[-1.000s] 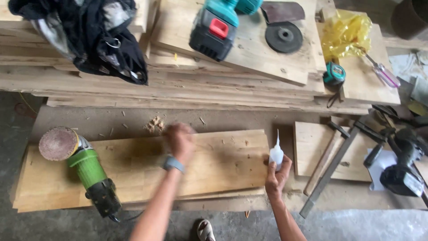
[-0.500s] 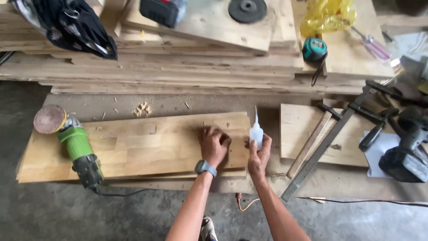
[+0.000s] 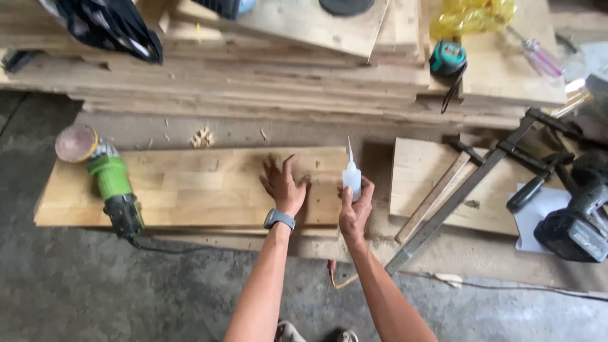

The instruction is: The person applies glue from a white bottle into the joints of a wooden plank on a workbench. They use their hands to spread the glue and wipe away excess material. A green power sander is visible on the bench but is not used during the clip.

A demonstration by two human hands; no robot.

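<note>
A long wooden board (image 3: 183, 187) lies on the concrete floor in front of me. My left hand (image 3: 283, 183), with a grey watch on its wrist, rests flat on the board's right part, fingers spread. My right hand (image 3: 354, 209) grips a small white glue bottle (image 3: 351, 174) with a thin pointed nozzle, held upright just past the board's right end. A green angle grinder (image 3: 107, 177) with a round sanding disc lies on the board's left end.
A stack of planks (image 3: 266, 76) runs along the back, with a teal tape measure (image 3: 448, 58), a yellow bag (image 3: 472, 16) and a screwdriver (image 3: 541, 58) on it. To the right lie a smaller board (image 3: 430, 171), a long bar clamp (image 3: 468, 187) and a black power tool (image 3: 579, 221).
My left hand slid from the board's middle to its right part and now lies flat by the bottle. The view moved closer and shifted down; the bottle stays in my right hand.
</note>
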